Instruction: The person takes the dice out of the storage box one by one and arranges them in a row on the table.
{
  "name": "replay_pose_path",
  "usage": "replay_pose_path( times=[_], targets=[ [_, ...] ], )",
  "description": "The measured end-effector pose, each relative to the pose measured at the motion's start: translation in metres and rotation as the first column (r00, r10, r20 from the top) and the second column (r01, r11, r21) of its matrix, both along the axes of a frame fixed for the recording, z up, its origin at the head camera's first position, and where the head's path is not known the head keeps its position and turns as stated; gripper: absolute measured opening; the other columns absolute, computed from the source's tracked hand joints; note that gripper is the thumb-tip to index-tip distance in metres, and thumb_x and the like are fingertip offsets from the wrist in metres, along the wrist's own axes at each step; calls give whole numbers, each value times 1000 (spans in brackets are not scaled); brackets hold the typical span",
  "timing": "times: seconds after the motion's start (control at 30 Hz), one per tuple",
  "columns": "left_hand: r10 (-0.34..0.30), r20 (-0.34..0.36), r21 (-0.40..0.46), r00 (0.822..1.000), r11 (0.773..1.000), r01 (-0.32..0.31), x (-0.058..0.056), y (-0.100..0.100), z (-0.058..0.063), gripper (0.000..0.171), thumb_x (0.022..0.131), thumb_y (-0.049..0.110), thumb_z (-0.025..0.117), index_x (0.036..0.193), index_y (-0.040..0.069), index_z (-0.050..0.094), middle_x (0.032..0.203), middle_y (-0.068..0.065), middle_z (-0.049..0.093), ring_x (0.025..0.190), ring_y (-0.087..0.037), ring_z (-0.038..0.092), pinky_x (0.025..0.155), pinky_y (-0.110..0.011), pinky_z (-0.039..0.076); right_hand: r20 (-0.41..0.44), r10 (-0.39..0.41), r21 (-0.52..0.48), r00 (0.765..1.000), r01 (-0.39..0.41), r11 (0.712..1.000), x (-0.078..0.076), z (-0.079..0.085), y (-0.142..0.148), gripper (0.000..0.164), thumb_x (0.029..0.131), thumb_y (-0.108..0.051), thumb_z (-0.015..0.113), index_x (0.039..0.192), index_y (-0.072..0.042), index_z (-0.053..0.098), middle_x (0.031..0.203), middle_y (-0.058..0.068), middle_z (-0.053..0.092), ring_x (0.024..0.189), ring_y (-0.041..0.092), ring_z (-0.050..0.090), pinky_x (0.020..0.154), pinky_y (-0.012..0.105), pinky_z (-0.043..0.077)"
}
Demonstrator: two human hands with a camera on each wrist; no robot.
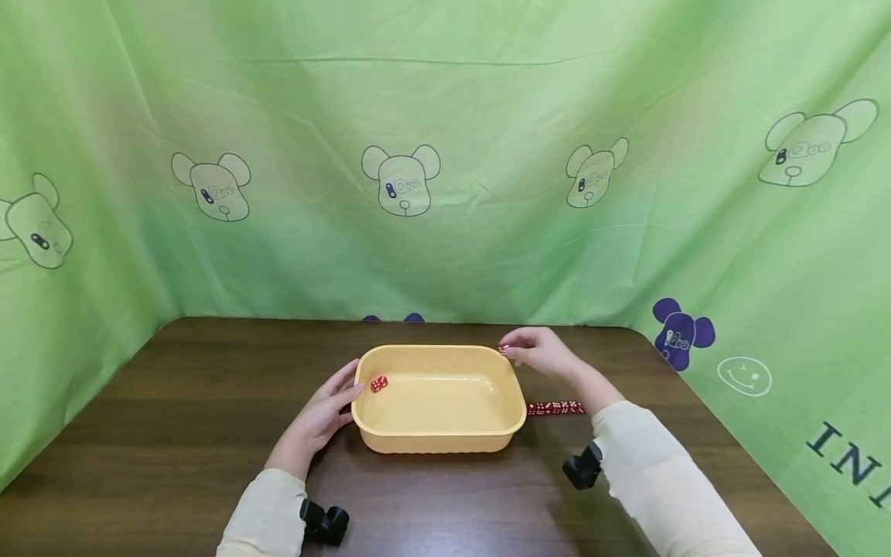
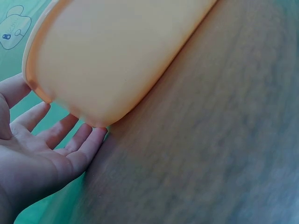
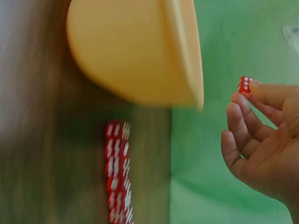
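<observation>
A yellow plastic basin stands on the table. My left hand holds its left end, with the thumb at the rim and the other fingertips against the outer wall. Inside the basin, near that end, lie red dice with white pips. Above the far right corner of the basin, my right hand pinches a red die between thumb and fingertip. To the right of the basin, a row of red dice lies on the table, partly hidden by the basin and right arm in the head view.
The brown wooden table carries the basin and the dice row. A green cloth with printed bear heads hangs behind the table and along both sides. Black wrist devices are worn at both sleeves.
</observation>
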State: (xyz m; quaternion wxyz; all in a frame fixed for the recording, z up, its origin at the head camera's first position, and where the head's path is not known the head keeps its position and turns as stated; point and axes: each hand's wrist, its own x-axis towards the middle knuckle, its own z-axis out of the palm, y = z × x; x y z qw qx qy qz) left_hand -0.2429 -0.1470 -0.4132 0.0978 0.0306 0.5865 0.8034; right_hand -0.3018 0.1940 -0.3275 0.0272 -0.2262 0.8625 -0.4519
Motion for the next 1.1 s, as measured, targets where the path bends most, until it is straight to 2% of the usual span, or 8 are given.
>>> replay_pose_path(
  times=[0.1,0.3,0.47,0.63,0.9,1.1],
  targets=[
    [-1,0,-2,1000,1000,1,1,0,1,54,88,8,46,137,13,22,137,-17,21,116,-32,31,79,-36,38,1,-37,6,999,37,999,1,-6,23,22,82,-4,56,97,12,56,86,20,59,70,23,56,66,42,45],
    [5,-1,-6,1000,1000,-5,1,1,1,55,87,9,47,137,13,23,137,-17,21,115,-31,32,80,-37,38,-1,-126,32,992,126,991,10,-14,59,25,83,-7,56,99,12,55,88,21,59,68,14,54,64,36,46],
    [-4,2,-5,1000,1000,4,2,1,1,55,88,8,45,137,13,21,137,-17,21,116,-32,31,79,-37,38,1,-192,32,981,192,981,16,-21,87,25,83,-6,56,98,14,55,87,20,60,67,14,55,63,35,46],
    [-3,2,-4,1000,1000,3,2,0,1,54,88,9,45,137,14,22,137,-16,21,116,-31,31,79,-36,38,6,-260,28,966,260,965,19,-24,116,29,83,-7,56,101,15,53,86,20,59,62,9,52,58,28,45],
    [-5,9,-2,1000,1000,5,2,0,1,54,89,8,45,137,13,21,137,-17,20,116,-31,31,79,-36,38,98,-321,-3,942,323,946,27,-39,146,34,83,-6,55,103,20,47,80,7,59,61,11,50,56,27,44],
    [-14,4,-14,1000,1000,14,1,-1,1,54,89,9,45,138,14,21,137,-17,19,116,-32,31,79,-36,38,166,-359,-30,918,369,929,31,-50,162,33,84,-5,53,104,21,45,76,4,57,59,10,49,54,25,42]
  ],
)
